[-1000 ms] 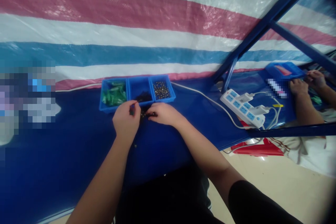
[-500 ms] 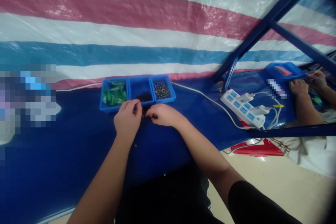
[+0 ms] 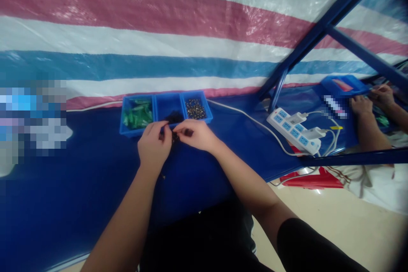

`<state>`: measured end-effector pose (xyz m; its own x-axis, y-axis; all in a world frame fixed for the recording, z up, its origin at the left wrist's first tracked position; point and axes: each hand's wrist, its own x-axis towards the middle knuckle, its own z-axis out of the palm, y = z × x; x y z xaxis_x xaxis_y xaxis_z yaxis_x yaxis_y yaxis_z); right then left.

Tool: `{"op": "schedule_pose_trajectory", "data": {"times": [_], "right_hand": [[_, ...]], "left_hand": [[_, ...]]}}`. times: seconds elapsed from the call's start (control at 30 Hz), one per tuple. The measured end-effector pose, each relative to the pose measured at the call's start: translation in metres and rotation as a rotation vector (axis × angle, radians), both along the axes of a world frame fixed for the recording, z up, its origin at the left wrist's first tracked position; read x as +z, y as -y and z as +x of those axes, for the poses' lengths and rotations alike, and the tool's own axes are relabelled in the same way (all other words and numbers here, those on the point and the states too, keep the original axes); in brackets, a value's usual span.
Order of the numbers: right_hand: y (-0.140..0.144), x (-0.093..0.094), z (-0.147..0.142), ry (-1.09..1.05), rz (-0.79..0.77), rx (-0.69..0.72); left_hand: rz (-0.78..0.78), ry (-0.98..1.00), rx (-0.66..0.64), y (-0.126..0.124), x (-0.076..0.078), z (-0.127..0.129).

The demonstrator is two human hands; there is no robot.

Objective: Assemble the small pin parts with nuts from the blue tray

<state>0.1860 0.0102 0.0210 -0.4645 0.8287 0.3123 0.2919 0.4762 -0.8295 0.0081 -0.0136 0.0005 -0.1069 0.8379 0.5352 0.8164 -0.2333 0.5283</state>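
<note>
My left hand (image 3: 153, 143) is closed in a pinch at the front edge of a blue tray with three compartments (image 3: 130, 133). Close beside it, my right hand (image 3: 199, 137) also pinches, its fingertips almost meeting those of the left. Something small and dark shows between the two hands, too blurred to name. The left compartment holds green pieces (image 3: 138, 114). A clump of dark small parts (image 3: 174, 117) lies at the front of the middle one. Small brass-coloured metal parts (image 3: 195, 109) fill the right one.
A white power strip (image 3: 293, 131) with plugged-in chargers lies to the right, with a white cable behind the tray. A blue metal frame (image 3: 318, 36) rises there. Beyond it, another person's hands (image 3: 363, 105) work near a blue bin (image 3: 353, 83). A striped sheet (image 3: 178, 42) hangs behind.
My right hand has moved slightly up and left, bringing its fingertips closer to my left hand. My left hand has stayed nearly in place.
</note>
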Motion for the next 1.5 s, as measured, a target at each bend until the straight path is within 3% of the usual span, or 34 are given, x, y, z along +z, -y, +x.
{"op": "schedule_pose_trajectory", "data": {"times": [0.17, 0.27, 0.43, 0.7, 1.0, 1.5], "right_hand": [[-0.004, -0.007, -0.005, -0.139, -0.04, -0.183], [-0.004, -0.005, -0.005, -0.185, -0.06, -0.212], [-0.004, -0.002, -0.005, -0.188, -0.061, -0.133], [-0.01, -0.004, 0.004, -0.053, 0.091, -0.27], [-0.01, -0.001, 0.008, 0.1, 0.166, -0.196], [-0.008, -0.005, 0.003, 0.013, 0.117, -0.172]], "left_hand": [[0.027, 0.042, -0.119, 0.004, 0.003, 0.002], [0.001, 0.07, -0.182, 0.005, 0.001, 0.002], [-0.052, 0.1, -0.166, 0.004, -0.003, 0.0], [-0.063, 0.089, -0.068, -0.001, -0.006, -0.004], [-0.048, 0.068, -0.106, -0.001, -0.008, -0.005], [-0.099, 0.163, -0.117, 0.0, -0.006, -0.005]]}}
